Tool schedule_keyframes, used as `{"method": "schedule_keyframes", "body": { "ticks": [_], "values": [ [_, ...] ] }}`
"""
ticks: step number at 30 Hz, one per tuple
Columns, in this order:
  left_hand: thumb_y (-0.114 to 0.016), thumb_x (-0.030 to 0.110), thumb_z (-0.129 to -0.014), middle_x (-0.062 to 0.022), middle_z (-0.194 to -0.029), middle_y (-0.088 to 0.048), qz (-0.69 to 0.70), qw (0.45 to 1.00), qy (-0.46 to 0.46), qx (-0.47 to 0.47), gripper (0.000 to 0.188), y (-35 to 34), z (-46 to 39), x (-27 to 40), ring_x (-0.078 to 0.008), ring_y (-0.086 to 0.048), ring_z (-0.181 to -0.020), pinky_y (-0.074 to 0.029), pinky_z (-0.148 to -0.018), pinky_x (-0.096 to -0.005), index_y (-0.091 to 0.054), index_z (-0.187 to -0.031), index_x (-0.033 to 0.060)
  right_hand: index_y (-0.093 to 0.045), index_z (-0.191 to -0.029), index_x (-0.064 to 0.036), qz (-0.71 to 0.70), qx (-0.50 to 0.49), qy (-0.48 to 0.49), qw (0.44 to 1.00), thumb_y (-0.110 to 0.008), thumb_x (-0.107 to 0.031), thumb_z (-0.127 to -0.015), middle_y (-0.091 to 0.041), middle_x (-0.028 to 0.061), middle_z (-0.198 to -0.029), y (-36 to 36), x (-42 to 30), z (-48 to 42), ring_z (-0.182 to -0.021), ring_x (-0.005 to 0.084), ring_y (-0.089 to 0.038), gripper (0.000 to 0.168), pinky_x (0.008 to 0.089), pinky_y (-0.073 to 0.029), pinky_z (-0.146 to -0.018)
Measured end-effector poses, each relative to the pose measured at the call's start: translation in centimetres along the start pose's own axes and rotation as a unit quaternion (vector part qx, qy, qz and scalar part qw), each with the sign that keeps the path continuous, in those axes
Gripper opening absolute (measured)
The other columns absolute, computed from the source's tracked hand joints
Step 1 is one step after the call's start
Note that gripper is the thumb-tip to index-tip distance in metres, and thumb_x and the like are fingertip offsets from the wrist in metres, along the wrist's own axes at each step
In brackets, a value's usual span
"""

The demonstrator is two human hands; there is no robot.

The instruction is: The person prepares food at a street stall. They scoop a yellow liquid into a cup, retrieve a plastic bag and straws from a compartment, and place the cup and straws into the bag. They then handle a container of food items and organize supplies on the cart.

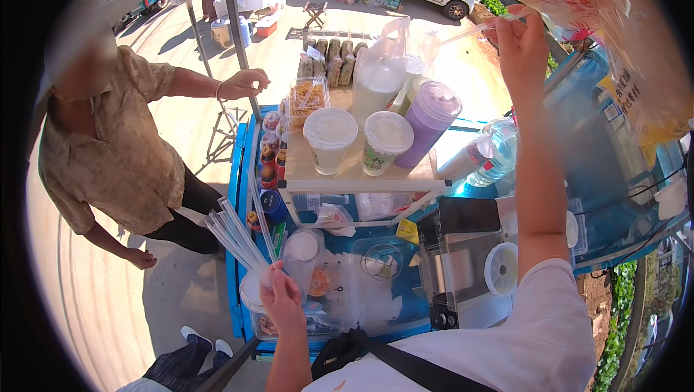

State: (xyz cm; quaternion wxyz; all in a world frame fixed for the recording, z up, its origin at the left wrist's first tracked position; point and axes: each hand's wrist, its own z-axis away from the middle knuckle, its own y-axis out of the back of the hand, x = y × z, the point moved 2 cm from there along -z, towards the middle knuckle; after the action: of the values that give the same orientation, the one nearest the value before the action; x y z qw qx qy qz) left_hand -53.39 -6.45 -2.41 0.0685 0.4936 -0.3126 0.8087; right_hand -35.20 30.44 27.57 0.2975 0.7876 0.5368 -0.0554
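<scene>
My left hand (pixel 282 297) is closed around a bunch of wrapped clear straws (pixel 238 237), which fan out to the upper left over the stall's edge. Raised at the upper right, my right hand (pixel 515 39) pinches one clear straw (pixel 471 32) that points left, above the tall cups. On the wooden stand below are two lidded cups, a plain one (pixel 329 142) and a printed one (pixel 386 145). Beside them stands a tall container of purple drink (pixel 431 121). Behind these, a large pale cup (pixel 377 85) sits in a clear plastic bag.
A person (pixel 108 142) stands at the left, one hand near a metal pole (pixel 241 39). A box of noodle-like food (pixel 309 99) and bagged dark food (pixel 332 55) stand on the stand. A black-and-silver machine (pixel 466 262) sits lower right. Plastic bags (pixel 634 66) hang at the upper right.
</scene>
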Motion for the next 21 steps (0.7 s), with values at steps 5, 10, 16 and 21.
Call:
{"method": "schedule_keyframes", "body": {
  "ticks": [5, 10, 16, 21],
  "values": [
    [-0.051, 0.019, -0.097, 0.0032, -0.057, -0.049, 0.0, 1.0, 0.013, 0.0, 0.021, -0.6, 0.2, -0.1, -0.0012, -0.034, -0.043, -0.022, -0.039, -0.0159, -0.061, -0.105, 0.0031, -0.044, -0.105, -0.002, -0.056, -0.058, -0.088, 0.993, -0.046, -0.012, -0.096, -0.069, 0.0149, -0.091, -4.4, 7.5, 0.4, -0.079, 0.0177, -0.068, 0.013, 0.0268, -0.054, -0.07],
    [-0.05, 0.021, -0.097, 0.0027, -0.059, -0.049, -0.023, 1.0, -0.003, 0.007, 0.023, 0.1, 0.7, 0.1, -0.0016, -0.033, -0.043, -0.023, -0.039, -0.0166, -0.06, -0.107, 0.0032, -0.054, -0.097, -0.001, -0.062, -0.116, -0.159, 0.978, -0.051, -0.015, -0.088, -0.069, 0.0105, -0.08, -8.3, 10.9, -0.9, -0.07, 0.0179, -0.068, 0.016, 0.0284, -0.052, -0.064],
    [-0.051, 0.018, -0.097, 0.0029, -0.059, -0.051, -0.021, 1.0, 0.004, 0.017, 0.021, 0.2, 1.5, -0.3, -0.0013, -0.035, -0.045, -0.026, -0.042, -0.0156, -0.061, -0.107, 0.0024, -0.061, -0.097, -0.005, 0.08, -0.163, -0.068, 0.981, -0.061, -0.015, -0.078, -0.067, 0.0099, -0.074, -11.3, 12.1, -0.7, -0.075, 0.0228, -0.067, 0.022, 0.0334, -0.05, -0.068],
    [-0.051, 0.016, -0.096, 0.0013, -0.06, -0.053, -0.04, 0.999, -0.011, 0.001, 0.021, -0.7, 1.9, 0.3, -0.0021, -0.038, -0.045, -0.028, -0.042, -0.0161, -0.06, -0.109, 0.0025, -0.065, -0.085, -0.003, 0.128, -0.273, -0.006, 0.953, -0.059, -0.019, -0.08, -0.067, 0.0131, -0.079, -12.6, 14.0, 0.2, -0.071, 0.0298, -0.064, 0.017, 0.0396, -0.049, -0.067]
  ]
}}
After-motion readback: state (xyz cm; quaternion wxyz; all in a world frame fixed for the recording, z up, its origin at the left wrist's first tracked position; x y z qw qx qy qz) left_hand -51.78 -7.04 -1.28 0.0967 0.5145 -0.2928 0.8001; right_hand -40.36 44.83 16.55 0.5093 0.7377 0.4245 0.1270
